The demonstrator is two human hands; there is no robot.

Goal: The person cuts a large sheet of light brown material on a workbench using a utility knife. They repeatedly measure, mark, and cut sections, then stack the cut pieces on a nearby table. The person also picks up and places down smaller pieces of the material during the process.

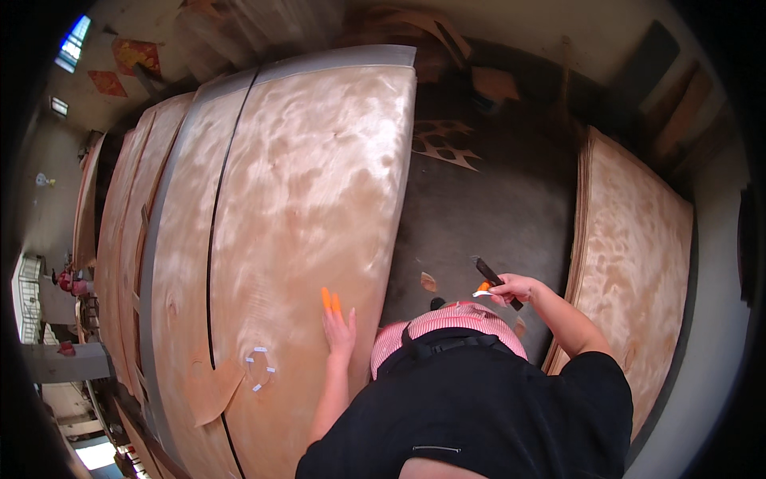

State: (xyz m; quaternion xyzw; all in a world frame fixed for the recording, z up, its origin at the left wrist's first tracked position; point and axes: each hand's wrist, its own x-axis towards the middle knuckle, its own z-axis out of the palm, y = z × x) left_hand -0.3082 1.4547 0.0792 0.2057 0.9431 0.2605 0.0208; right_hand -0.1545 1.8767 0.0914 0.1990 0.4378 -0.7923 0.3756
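My left hand (339, 332) lies palm down on a broad pale wood veneer sheet (311, 179), fingers slightly apart and holding nothing. Orange finger cots cover two of its fingertips. Left of it, several small white tape pieces (271, 370) surround an oval outline in the veneer. Beside that lies a loose, curved veneer offcut (215, 389), across a long black strip (210, 287) that runs along the sheet. My right hand (511, 288) grips a dark, flat knife-like tool (489, 272) over the floor. A small white piece (480, 293) shows by its fingers, near an orange finger cot.
A stack of veneer sheets (640, 251) stands on my right. On the dark floor (479, 209) lie a veneer scrap with cut-out holes (446, 157) and a small offcut (428, 282). More veneer stacks (128, 239) and another person (72, 282) are at far left.
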